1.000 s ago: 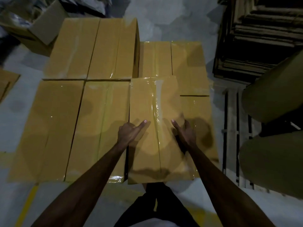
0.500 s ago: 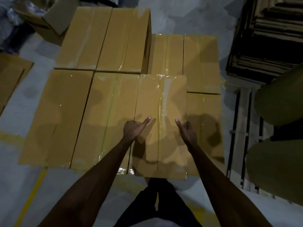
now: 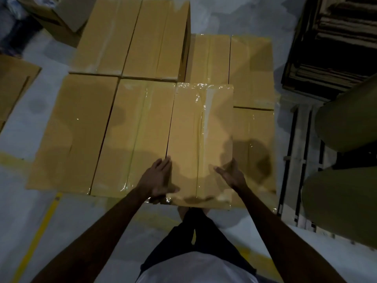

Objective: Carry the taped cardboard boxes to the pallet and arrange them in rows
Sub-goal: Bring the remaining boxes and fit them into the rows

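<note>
Left hand [image 3: 157, 177] open, fingers straight, lying flat on the near-left corner of the taped box [image 3: 202, 135], over its seam with the neighbour box [image 3: 138, 131]. Right hand [image 3: 231, 174] open, fingers loose, at the near-right edge of the same box; contact unclear. Box lies lengthwise at the near edge of the pallet [image 3: 302, 160], flush with the upper row and higher than the lower boxes [image 3: 253, 74] to its right.

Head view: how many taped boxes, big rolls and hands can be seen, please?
Taped boxes: 8
Big rolls: 2
Hands: 2, left hand and right hand
Total: 12
</note>
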A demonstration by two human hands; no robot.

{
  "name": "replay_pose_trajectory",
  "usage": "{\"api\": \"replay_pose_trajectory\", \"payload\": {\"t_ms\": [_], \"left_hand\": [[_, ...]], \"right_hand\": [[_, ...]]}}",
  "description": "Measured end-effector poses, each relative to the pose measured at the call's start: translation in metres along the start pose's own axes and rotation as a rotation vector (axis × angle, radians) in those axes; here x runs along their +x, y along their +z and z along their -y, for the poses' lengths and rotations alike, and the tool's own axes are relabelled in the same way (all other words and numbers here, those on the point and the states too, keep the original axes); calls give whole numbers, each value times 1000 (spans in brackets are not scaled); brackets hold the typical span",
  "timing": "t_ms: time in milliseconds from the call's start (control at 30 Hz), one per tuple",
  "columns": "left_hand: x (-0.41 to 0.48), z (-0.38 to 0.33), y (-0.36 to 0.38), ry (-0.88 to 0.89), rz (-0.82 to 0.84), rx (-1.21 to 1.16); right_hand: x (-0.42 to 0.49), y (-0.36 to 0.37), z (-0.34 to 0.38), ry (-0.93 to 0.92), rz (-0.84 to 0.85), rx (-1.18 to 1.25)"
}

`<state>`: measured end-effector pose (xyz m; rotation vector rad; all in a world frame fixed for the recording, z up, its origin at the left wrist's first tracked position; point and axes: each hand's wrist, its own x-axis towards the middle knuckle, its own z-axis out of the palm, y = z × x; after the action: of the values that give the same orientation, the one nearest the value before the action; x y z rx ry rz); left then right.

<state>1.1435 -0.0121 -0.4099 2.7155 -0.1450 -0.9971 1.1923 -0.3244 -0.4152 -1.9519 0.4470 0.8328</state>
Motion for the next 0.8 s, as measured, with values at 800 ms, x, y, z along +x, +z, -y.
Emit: {"api": "replay_pose_trajectory", "payload": {"t_ms": [800], "left_hand": [[-36,45,52,319,-55,303]], "right_hand": [[-70,34,-71,10,69,-277]]}}
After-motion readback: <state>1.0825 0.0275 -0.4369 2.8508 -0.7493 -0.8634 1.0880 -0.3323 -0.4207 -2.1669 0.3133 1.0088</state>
